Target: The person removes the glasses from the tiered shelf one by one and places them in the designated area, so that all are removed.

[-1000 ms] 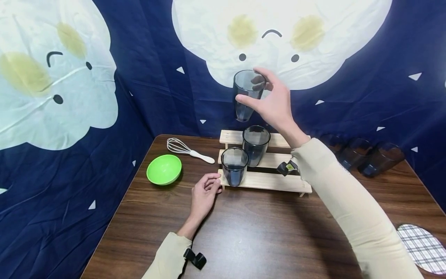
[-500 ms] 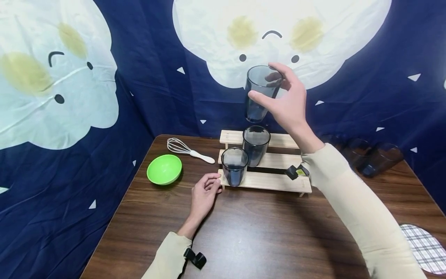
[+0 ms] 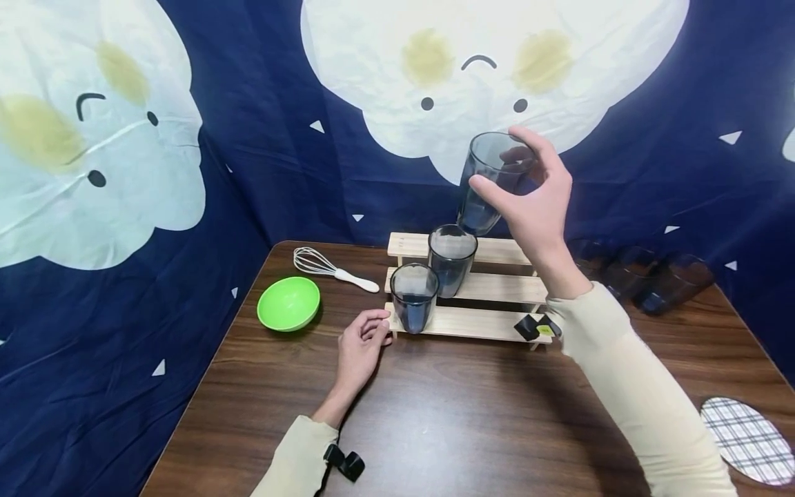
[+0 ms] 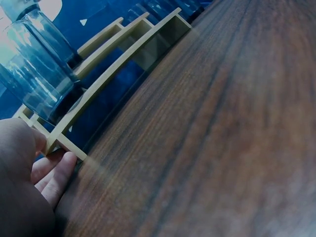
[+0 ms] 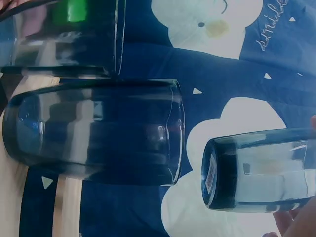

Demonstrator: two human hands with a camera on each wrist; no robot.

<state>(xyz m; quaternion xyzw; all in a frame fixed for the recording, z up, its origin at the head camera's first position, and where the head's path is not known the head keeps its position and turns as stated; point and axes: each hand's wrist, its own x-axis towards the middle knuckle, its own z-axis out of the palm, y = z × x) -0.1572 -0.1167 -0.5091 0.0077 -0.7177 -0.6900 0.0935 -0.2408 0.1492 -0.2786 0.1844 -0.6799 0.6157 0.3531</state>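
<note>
In the head view my right hand (image 3: 537, 200) grips a tinted glass tumbler (image 3: 487, 197) near its rim, thumb on the near side and fingers behind. It hangs slightly tilted above the back of a three-step wooden rack (image 3: 491, 323). A second tumbler (image 3: 452, 266) stands on the middle step, and a third tumbler (image 3: 413, 304) on the lowest step's left end. My left hand (image 3: 361, 348) holds that step's left corner, thumb above and fingers around the leg in the left wrist view. The right wrist view shows the held tumbler's labelled base (image 5: 212, 173) apart from the standing ones.
A green bowl (image 3: 288, 304) and a white whisk (image 3: 335, 269) lie left of the rack. Several dark tumblers (image 3: 673, 283) stand at the right back, partly behind my right arm. A checked oval mat (image 3: 748, 438) lies at the right. A blue cloth (image 3: 248, 138) hangs behind the table.
My right hand has carried the tumbler to the right, and lately a little lower. The left hand stays at the rack's corner, and the standing tumblers keep their places.
</note>
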